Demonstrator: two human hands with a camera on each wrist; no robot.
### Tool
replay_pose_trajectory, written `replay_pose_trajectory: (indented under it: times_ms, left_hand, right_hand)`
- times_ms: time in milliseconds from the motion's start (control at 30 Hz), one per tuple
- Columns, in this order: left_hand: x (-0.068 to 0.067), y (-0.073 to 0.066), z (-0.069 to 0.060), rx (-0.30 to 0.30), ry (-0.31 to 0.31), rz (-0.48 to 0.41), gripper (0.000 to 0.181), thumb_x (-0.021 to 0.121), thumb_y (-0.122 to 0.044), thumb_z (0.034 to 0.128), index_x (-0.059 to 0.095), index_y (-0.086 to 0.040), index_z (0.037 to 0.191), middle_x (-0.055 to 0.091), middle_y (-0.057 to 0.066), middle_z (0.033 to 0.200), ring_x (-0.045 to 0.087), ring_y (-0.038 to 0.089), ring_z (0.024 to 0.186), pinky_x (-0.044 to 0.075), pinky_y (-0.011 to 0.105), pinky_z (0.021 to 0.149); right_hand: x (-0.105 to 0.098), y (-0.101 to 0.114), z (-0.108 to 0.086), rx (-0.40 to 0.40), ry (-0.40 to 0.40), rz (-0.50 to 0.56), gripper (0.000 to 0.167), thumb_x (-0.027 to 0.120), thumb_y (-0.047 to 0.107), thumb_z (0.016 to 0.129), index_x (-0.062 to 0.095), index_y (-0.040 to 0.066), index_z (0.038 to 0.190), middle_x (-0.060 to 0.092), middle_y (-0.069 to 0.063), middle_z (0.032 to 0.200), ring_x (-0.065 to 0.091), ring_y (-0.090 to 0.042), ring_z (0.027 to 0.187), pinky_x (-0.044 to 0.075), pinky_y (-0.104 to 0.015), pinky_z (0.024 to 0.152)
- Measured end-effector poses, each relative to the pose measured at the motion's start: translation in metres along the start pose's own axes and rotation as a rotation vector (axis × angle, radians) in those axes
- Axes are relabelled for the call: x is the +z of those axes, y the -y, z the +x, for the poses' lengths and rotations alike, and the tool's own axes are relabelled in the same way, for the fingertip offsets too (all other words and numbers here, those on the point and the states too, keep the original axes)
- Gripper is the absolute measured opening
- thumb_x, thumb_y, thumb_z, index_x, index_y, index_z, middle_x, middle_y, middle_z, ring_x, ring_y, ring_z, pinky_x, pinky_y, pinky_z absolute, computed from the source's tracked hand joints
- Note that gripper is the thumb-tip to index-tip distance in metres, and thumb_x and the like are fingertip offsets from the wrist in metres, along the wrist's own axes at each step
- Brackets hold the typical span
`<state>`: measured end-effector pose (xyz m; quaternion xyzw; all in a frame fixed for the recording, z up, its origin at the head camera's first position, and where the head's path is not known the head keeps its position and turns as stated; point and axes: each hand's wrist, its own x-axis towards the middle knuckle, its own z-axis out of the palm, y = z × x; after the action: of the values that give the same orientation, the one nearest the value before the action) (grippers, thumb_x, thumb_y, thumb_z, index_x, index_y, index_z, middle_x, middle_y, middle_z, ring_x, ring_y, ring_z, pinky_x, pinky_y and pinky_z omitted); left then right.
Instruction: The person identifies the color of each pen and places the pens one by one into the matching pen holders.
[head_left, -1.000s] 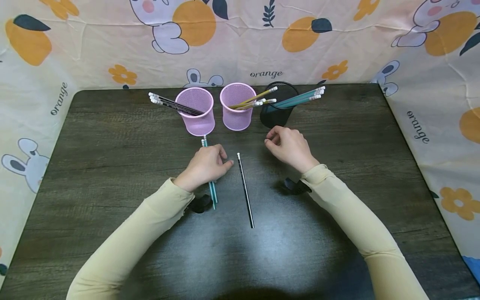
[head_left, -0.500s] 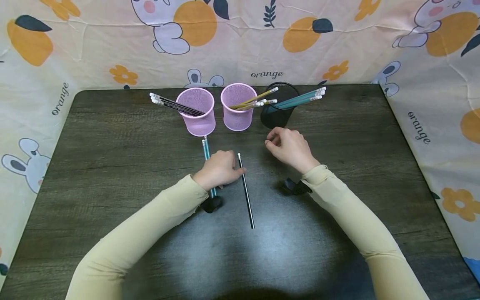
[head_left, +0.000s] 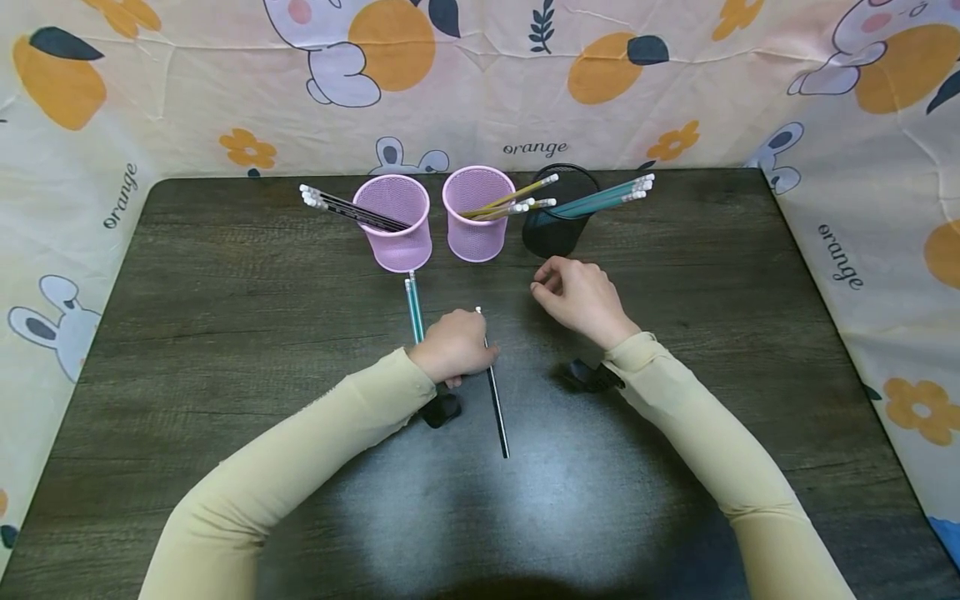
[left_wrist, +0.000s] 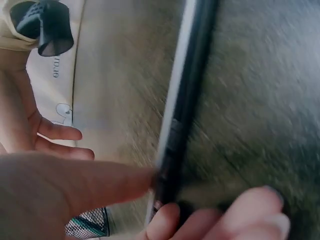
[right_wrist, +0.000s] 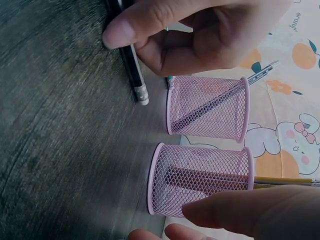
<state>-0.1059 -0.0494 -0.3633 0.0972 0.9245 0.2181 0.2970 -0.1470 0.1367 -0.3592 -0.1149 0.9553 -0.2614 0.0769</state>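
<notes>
In the head view my left hand is at a black pencil lying on the table. Its thumb and curled fingers pinch the pencil below the white eraser end, as the left wrist view also shows. Under and beside that hand lie teal pencils, partly covered by hand and sleeve. My right hand rests in front of the black mesh cup, its fingers loosely curled with nothing between them. In the right wrist view the black pencil's eraser end points toward the pink cups.
A pink mesh cup with black pencils stands left. Another pink cup holds yellow pencils. The black cup holds teal pencils. A printed cloth hangs behind the dark table.
My left hand has moved right and toward me, from above the teal pencils to the black pencil, and its fingers have closed on it. The right hand has stayed almost still.
</notes>
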Motion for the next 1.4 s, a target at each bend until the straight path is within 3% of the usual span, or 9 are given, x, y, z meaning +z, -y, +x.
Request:
replay_pose_trajectory:
  times_ms: [333, 500, 633, 900, 1133, 1400]
  left_hand:
    - [0.001, 0.0, 0.002, -0.017, 0.013, -0.131, 0.034, 0.057, -0.016, 0.0903, 0.048, -0.009, 0.058, 0.059, 0.009, 0.047, 0.063, 0.018, 0.041, 0.047, 0.024, 0.038]
    - [-0.002, 0.001, -0.001, 0.013, -0.036, -0.225, 0.016, 0.051, -0.014, 0.0915, 0.05, -0.003, 0.08, 0.062, 0.011, 0.058, 0.065, 0.017, 0.044, 0.051, 0.025, 0.045]
    - [-0.006, 0.002, -0.003, 0.056, -0.104, -0.262, 0.012, 0.052, -0.012, 0.0913, 0.047, -0.002, 0.093, 0.06, 0.01, 0.068, 0.063, 0.013, 0.045, 0.05, 0.023, 0.051]
    - [-0.016, 0.006, -0.008, 0.149, -0.261, -0.366, 0.015, 0.051, -0.009, 0.0909, 0.046, 0.0, 0.102, 0.065, 0.008, 0.072, 0.063, 0.012, 0.046, 0.048, 0.023, 0.049]
    - [-0.034, 0.008, -0.019, 0.204, -0.468, -0.417, 0.02, 0.052, -0.009, 0.0875, 0.048, 0.0, 0.105, 0.07, 0.011, 0.079, 0.065, 0.016, 0.052, 0.047, 0.025, 0.055]
    - [-0.058, 0.01, -0.031, 0.239, -0.629, -0.556, 0.022, 0.054, -0.006, 0.0889, 0.048, 0.003, 0.108, 0.065, 0.014, 0.083, 0.067, 0.031, 0.061, 0.052, 0.025, 0.051]
  right_hand:
    - [0.001, 0.001, -0.001, -0.014, -0.023, 0.008, 0.02, 0.059, 0.025, 0.091, 0.068, 0.01, 0.099, 0.073, -0.005, 0.086, 0.064, -0.02, 0.072, 0.047, -0.036, 0.059]
    - [0.0, 0.0, -0.001, -0.02, -0.026, 0.012, 0.019, 0.059, 0.024, 0.091, 0.068, 0.01, 0.098, 0.072, -0.006, 0.085, 0.064, -0.019, 0.071, 0.046, -0.036, 0.058]
    - [0.0, 0.0, 0.0, -0.018, -0.022, 0.013, 0.019, 0.059, 0.025, 0.091, 0.068, 0.01, 0.098, 0.072, -0.006, 0.085, 0.064, -0.019, 0.071, 0.047, -0.036, 0.058]
    - [0.001, -0.002, 0.0, -0.021, -0.027, 0.012, 0.019, 0.06, 0.024, 0.09, 0.068, 0.009, 0.098, 0.072, -0.007, 0.085, 0.064, -0.021, 0.072, 0.046, -0.037, 0.06]
    - [0.002, -0.001, 0.0, -0.006, -0.014, 0.01, 0.019, 0.06, 0.024, 0.091, 0.068, 0.009, 0.099, 0.073, -0.006, 0.086, 0.065, -0.02, 0.073, 0.047, -0.037, 0.062]
    - [0.002, -0.001, -0.002, -0.006, -0.01, 0.01, 0.019, 0.06, 0.025, 0.09, 0.068, 0.009, 0.098, 0.072, -0.006, 0.086, 0.064, -0.02, 0.072, 0.046, -0.036, 0.061]
